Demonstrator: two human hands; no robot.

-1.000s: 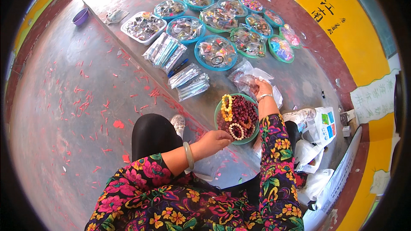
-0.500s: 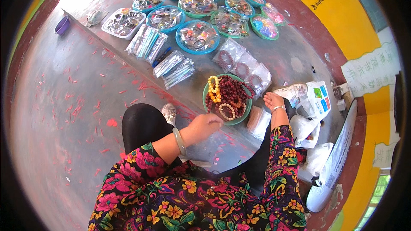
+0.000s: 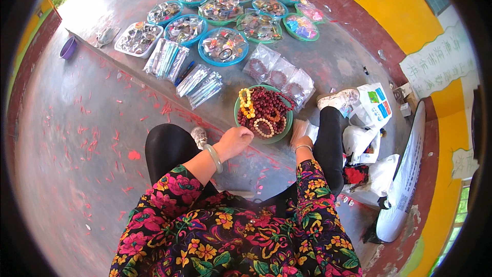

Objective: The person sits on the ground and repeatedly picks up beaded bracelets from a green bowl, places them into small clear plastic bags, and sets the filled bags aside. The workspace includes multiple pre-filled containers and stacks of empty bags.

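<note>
A green basin [image 3: 279,137] stands on the floor between my knees, heaped with dark red bead strings [image 3: 266,103]. A yellow bead bracelet [image 3: 246,103] and a pale bead bracelet [image 3: 263,127] lie on top. My left hand [image 3: 236,141], wearing a pale green bangle, hovers just left of the basin's near side with its fingers curled in; nothing shows in them. At the basin's right, my right hand [image 3: 303,142] reaches down to a stack of clear plastic bags [image 3: 306,129] and touches its near end. Its fingertips are hard to make out there.
Bagged bracelets [image 3: 278,78] lie beyond the basin, with bundles of packaged pens [image 3: 199,85] left of them. Several basins of bagged trinkets [image 3: 224,46] fill the far floor. White carrier bags [image 3: 371,105] and a long silvery board [image 3: 402,184] are at the right. A purple basin [image 3: 67,47] stands far left.
My right hand has come down and nearer from beside the basin to the plastic bag stack. My left hand has shifted slightly and its fingers are more curled. The view has moved a little.
</note>
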